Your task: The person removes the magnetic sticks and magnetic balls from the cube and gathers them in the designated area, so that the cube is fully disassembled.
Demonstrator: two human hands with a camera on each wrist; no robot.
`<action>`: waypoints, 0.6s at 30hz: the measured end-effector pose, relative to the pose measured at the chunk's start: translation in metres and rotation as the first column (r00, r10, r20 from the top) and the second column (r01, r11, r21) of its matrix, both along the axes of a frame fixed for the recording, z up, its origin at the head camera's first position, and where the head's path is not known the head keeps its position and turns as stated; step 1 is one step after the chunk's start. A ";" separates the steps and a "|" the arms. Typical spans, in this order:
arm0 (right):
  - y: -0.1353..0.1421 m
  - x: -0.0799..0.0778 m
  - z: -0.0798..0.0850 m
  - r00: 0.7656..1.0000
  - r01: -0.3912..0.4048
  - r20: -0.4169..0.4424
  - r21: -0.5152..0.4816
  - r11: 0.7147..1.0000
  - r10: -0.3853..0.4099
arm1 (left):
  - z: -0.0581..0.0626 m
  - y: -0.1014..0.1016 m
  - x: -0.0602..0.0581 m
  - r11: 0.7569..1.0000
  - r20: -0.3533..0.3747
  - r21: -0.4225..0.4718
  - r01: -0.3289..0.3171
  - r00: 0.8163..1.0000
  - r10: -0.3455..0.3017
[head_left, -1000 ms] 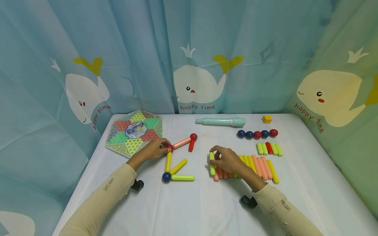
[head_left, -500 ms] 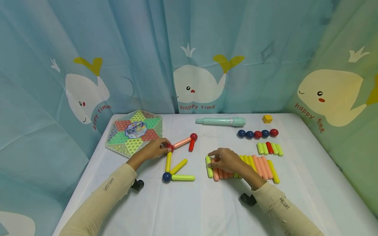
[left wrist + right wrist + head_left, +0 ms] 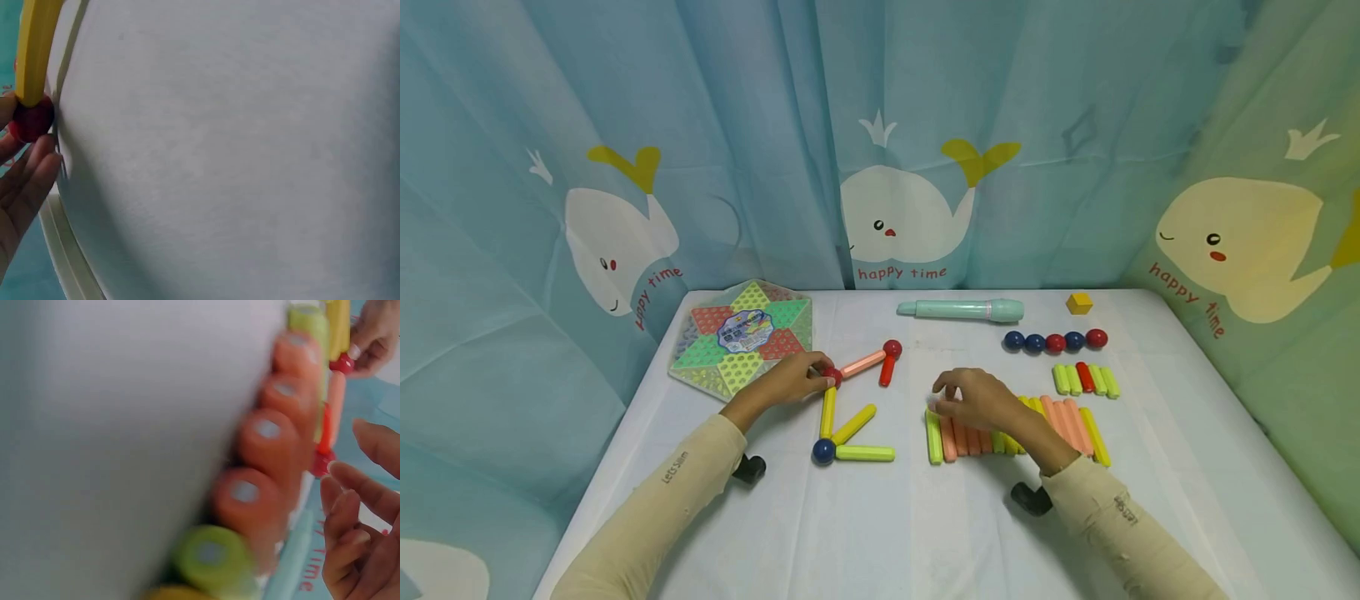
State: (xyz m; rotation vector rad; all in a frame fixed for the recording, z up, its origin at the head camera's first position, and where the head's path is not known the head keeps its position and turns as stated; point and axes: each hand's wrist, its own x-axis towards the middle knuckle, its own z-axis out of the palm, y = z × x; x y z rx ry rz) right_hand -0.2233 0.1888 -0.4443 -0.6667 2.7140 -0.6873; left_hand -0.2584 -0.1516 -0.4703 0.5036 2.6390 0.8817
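Observation:
My left hand [image 3: 786,380] pinches a red ball [image 3: 832,379] at a corner of a ball-and-stick figure; the left wrist view shows thumb and fingers around this ball [image 3: 32,122], with a yellow stick [image 3: 37,53] joined to it. A pink stick [image 3: 862,363] runs from it to a second red ball [image 3: 892,349]. Below, a blue ball [image 3: 823,451] joins two yellow sticks and a lime-green one. My right hand [image 3: 981,402] hovers over a row of sticks, fingers apart and holding nothing. Just under its fingertips lies a lime-green stick [image 3: 934,438], at the row's left end beside pink sticks [image 3: 950,439].
A hexagonal checkers board [image 3: 741,337] lies back left. Behind the row are a mint-green microphone-shaped toy [image 3: 962,310], a yellow cube [image 3: 1078,303], a line of red and blue balls [image 3: 1055,342] and several short sticks [image 3: 1085,377]. A whale-print curtain [image 3: 910,217] surrounds the table.
My right hand has set the lime-green stick down at the left end of the row, let go of it and lifted slightly. My left hand stays on the red ball.

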 end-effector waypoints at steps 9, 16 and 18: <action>-0.026 -0.063 0.024 0.998 -0.069 -0.008 -0.068 0.995 0.068 | 0.000 0.007 -0.008 0.997 -0.028 0.016 0.080 0.996 -0.080; -0.051 -0.100 0.006 0.984 -0.172 0.056 0.011 0.985 0.171 | -0.006 0.009 -0.010 0.998 -0.022 0.029 0.061 0.998 -0.061; -0.054 -0.104 0.001 0.979 -0.185 0.093 0.020 0.983 0.182 | -0.006 0.009 -0.010 0.998 -0.019 0.031 0.049 0.999 -0.049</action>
